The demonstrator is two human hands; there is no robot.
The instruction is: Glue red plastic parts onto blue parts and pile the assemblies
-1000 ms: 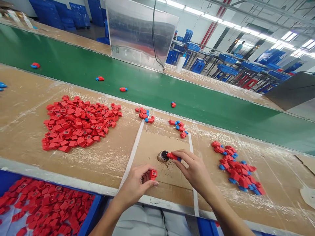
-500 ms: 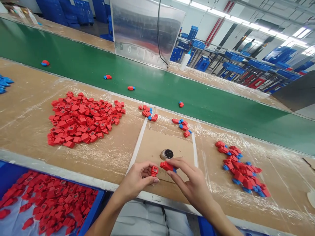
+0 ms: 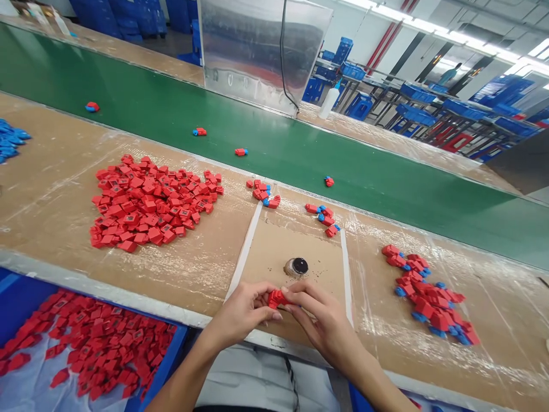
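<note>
Near the table's front edge, my left hand (image 3: 241, 313) pinches a small hollow red plastic piece (image 3: 273, 300). My right hand (image 3: 325, 316) grips a red-and-blue plastic piece (image 3: 282, 296) by its right end, its blue part mostly covered by the fingers. The two pieces meet between my fingertips; whether one sits inside the other cannot be made out. Just beyond the hands, a small round pot (image 3: 297, 266) with a black top stands on a cardboard sheet (image 3: 274, 243) edged with white tape.
A big heap of red pieces (image 3: 150, 203) lies at left, above a blue crate (image 3: 171, 357) of more. Red-and-blue pieces (image 3: 433, 303) are piled at right, with small groups (image 3: 325, 217) by the green belt (image 3: 278, 149). Blue parts (image 3: 11, 140) lie far left.
My right hand has moved left, bringing its red-and-blue piece against the red piece in my left hand. The gap between them has closed. The view has shifted slightly.
</note>
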